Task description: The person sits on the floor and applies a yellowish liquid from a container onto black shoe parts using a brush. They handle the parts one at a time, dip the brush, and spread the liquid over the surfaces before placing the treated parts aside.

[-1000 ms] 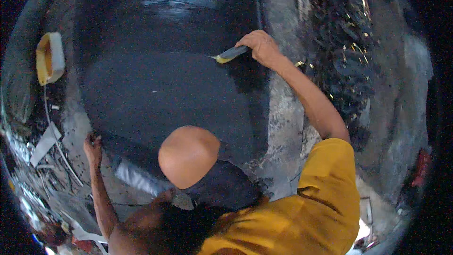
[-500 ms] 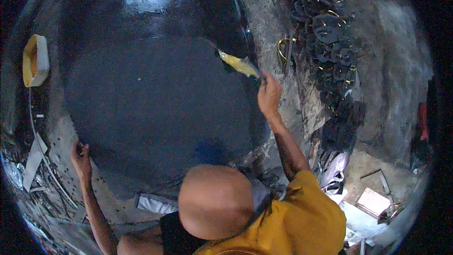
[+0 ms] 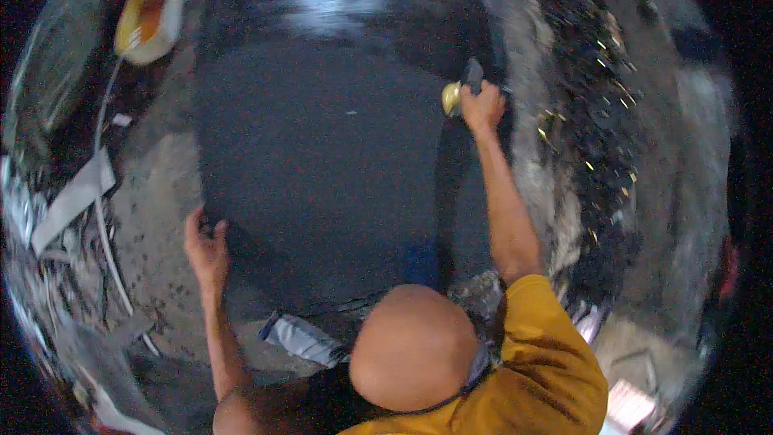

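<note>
A broad dark grey sheet [image 3: 322,153] lies spread in front of me, matt in its nearer part and glossy at the far end. My right hand [image 3: 483,105] is closed round a flat dark spreader [image 3: 472,74] near the sheet's right edge. A rounded yellow mass, wet-looking, sits at the spreader's left side; blur hides its exact shape. At the sheet's left edge, my left hand [image 3: 208,246] has its fingers curled by the rim and its thumb over it, gripping the edge.
A pale tub [image 3: 167,32] with orange-yellow contents stands far left. Below it are a grey strip [image 3: 72,201] and a thin cord [image 3: 101,129]. Along the right lies a heap of dark scraps [image 3: 592,97] with yellow bits. Pale cloth [image 3: 302,338] shows close to me.
The whole view has shifted, so the tub and sheet appear farther right. My right hand has tilted the spreader more upright; its yellow end no longer points far left. My left hand stays at the sheet's edge.
</note>
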